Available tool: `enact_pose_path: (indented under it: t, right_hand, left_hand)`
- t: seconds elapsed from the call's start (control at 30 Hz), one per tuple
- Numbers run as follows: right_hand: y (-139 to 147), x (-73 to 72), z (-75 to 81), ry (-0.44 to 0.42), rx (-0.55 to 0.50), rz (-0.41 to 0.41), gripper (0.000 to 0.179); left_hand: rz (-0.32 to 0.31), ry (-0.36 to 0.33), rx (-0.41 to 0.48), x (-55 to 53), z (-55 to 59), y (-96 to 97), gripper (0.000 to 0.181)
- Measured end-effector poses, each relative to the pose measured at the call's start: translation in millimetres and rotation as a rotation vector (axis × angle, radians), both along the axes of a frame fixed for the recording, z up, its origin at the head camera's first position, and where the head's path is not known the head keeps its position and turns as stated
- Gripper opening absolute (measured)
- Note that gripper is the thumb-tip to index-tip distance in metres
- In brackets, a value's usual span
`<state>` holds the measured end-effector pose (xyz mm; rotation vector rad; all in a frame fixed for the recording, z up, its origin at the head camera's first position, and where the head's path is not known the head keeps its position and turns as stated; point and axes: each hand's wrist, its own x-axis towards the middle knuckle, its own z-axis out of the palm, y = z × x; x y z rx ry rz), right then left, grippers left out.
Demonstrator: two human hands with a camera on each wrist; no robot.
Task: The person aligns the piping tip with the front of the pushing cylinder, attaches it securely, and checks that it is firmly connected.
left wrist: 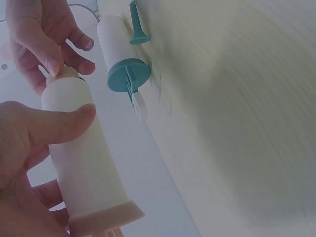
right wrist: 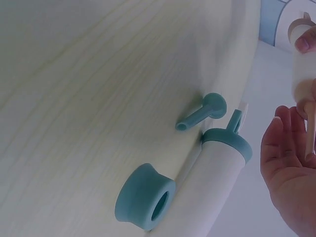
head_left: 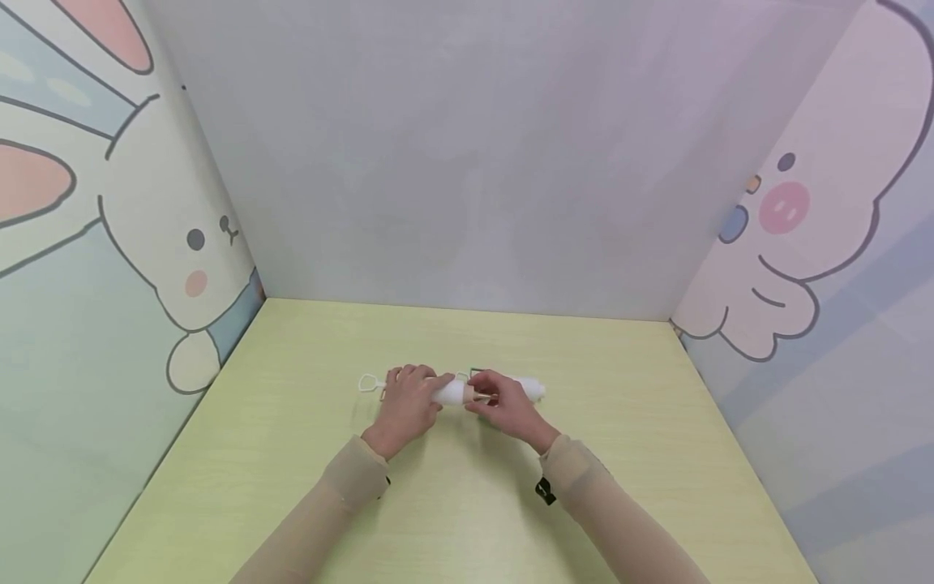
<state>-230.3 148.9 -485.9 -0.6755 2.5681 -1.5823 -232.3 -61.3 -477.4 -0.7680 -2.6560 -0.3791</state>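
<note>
Right of the held tube (head_left: pixel 451 393), a second tube (head_left: pixel 531 389) lies on the table (head_left: pixel 467 503), beside a nozzle (right wrist: pixel 205 112) and, seemingly touching, a ring (right wrist: pixel 140 195).

Room over table (head_left: pixel 467 519) between sleeves (head_left: pixel 321 503); teal-capped tube (right wrist: pixel 202 190), teal ring (right wrist: pixel 136 197) obstruct near right hand (head_left: pixel 513 412).

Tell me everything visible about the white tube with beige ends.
The white tube is a smooth, plastic-looking cylinder, with a broad beige flange at one end and a slim beige nozzle at the other. It is held sideways above the table, its body in the left hand's grip and nozzle in the right hand's grip.
</note>
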Motion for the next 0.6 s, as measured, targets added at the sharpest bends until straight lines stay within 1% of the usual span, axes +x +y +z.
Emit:
enact_pose_path:
  t: [0.1,0.13,0.33,0.6]
  right_hand:
    - [2,-7.4,-14.7,0.003,0.012,-0.011,0.03]
    - [2,-8.3,-15.9,0.002,0.017,-0.014,0.029]
    - [3,-8.8,-16.7,-0.006,0.042,-0.007,0.027]
    - [3,-9.1,-16.5,0.013,0.074,0.008,0.024]
  left_hand:
    - [-0.007,-0.002,0.014,-0.2,0.0,-0.2,0.047]
    - [-0.008,0.002,0.015,-0.1,0.1,-0.3,0.047]
    - [-0.001,0.008,-0.001,0.2,0.5,-0.4,0.047]
    - [0.008,-0.004,-0.015,0.0,-2.1,-0.2,0.046]
